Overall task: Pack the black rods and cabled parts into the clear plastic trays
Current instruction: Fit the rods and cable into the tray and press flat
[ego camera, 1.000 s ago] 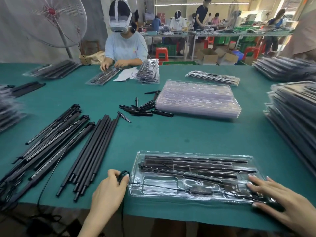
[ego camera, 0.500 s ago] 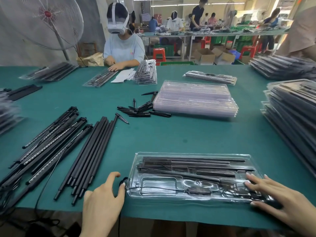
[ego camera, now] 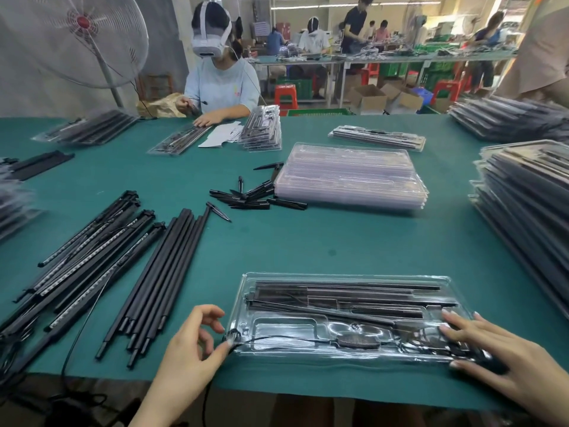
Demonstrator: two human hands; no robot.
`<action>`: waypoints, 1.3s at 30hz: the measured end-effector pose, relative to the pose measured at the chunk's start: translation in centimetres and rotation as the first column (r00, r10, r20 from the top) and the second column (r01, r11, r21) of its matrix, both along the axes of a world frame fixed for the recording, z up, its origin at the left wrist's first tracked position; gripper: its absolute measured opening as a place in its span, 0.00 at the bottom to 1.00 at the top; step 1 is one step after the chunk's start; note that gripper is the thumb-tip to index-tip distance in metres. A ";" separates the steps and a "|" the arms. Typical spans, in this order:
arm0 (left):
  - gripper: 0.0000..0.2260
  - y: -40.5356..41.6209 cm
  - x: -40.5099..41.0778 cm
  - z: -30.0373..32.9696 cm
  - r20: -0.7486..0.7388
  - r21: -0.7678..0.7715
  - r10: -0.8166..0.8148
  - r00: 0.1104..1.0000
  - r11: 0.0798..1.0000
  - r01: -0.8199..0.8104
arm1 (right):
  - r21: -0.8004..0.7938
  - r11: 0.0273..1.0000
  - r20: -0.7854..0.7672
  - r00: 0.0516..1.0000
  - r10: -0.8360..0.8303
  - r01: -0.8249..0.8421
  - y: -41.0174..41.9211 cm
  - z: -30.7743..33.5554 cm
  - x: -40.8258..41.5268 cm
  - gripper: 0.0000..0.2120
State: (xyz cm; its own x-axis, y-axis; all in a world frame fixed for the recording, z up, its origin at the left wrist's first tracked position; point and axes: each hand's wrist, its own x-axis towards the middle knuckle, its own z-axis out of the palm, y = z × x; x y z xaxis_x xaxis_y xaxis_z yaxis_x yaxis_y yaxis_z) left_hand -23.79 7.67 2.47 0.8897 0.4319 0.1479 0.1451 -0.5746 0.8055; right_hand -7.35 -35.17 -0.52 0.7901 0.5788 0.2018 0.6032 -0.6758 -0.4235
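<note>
The clear tray at the near edge of the green tabletop already holds several black rods in its far slots, and a small dark cabled part sits in one of the near pockets, so this tray looks close to full. What seems left is tucking in the thin cable, which runs from that part leftward across the near pockets to the tray's left corner. Beyond this tray, plenty remains: a bundle of loose rods lies to the left, short black spikes are scattered further back, and a stack of empty trays waits behind them. Filled trays are piled on the right.

The left hand is at the tray's near left corner, thumb and forefinger closing on the cable's looped end; the fingers are curled, and the fingertip touches the cable right at the rim. The right hand lies flat on the tray's right end, its fingers straight and spread, pressing down on the coiled cable there and holding nothing.
</note>
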 end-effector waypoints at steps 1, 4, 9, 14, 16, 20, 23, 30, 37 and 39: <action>0.19 -0.1 0.0 -0.2 0.001 -0.028 -0.023 1.000 0.999 0.023 | 0.000 1.000 0.004 1.000 -0.001 0.001 0.0 -0.1 0.0 0.20; 0.18 -0.2 0.3 -0.8 0.019 -0.010 -0.005 1.000 1.000 0.005 | 0.005 1.000 0.001 1.000 -0.014 0.014 -0.1 -0.3 0.1 0.20; 0.19 -0.5 0.2 -1.2 0.103 0.199 0.106 0.989 0.972 -0.125 | 0.003 1.000 -0.013 1.000 -0.017 0.017 -0.2 -0.4 0.0 0.18; 0.20 -0.6 -0.2 -2.1 0.230 0.280 -0.001 0.973 0.958 -0.066 | -0.010 1.000 -0.029 1.000 -0.004 0.004 -0.2 0.0 0.0 0.20; 0.17 -0.6 -0.4 -2.3 0.249 0.370 -0.065 0.966 0.929 -0.033 | -0.016 1.000 -0.036 0.999 -0.004 0.003 -0.3 -0.1 0.0 0.20; 0.16 -1.1 -0.9 -2.1 0.223 0.535 -0.067 0.972 0.843 -0.064 | -0.015 1.000 -0.049 0.999 -0.007 0.007 -0.4 -0.2 0.0 0.22; 0.16 -1.3 -1.1 -1.7 0.159 0.577 -0.098 0.982 0.817 -0.012 | -0.013 1.000 -0.042 0.999 -0.009 0.008 -0.5 -0.3 0.2 0.24; 0.25 0.8 -1.7 -1.3 0.033 0.630 -0.265 0.964 0.754 0.186 | -0.057 0.998 -0.060 0.998 -0.002 -0.002 -0.6 -0.5 0.3 0.24; 0.14 0.2 -0.3 0.4 -0.055 0.822 -0.308 0.950 0.526 0.219 | -0.038 0.999 -0.064 0.998 0.018 -0.020 -0.2 0.6 0.0 0.23; 0.12 -0.3 0.3 0.9 -0.075 0.825 -0.277 0.958 0.522 0.215 | -0.028 0.999 -0.038 0.999 0.021 -0.022 0.2 1.2 -0.1 0.21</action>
